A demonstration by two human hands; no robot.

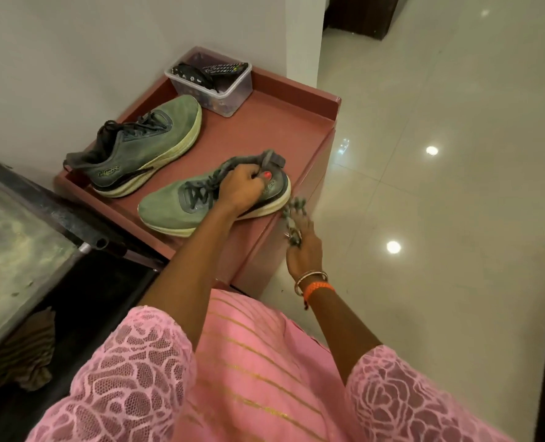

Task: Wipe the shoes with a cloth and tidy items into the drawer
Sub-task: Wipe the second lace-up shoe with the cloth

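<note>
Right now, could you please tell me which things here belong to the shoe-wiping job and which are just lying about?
Job: near green suede trainer, left hand gripping it; far green trainer; blurred grey-green cloth in right hand.
Lying about: clear plastic tub of remotes; striped brown rag.

- Far shoe (137, 145), lying along the left edge of the red cabinet top (264, 122): a small logo in pale outlined letters on its dark side panel near the heel, too stylised to make out for certain.
- Near shoe (175, 205), at the front edge: a faint mark by the heel, blurred and partly covered, not legible.
</note>
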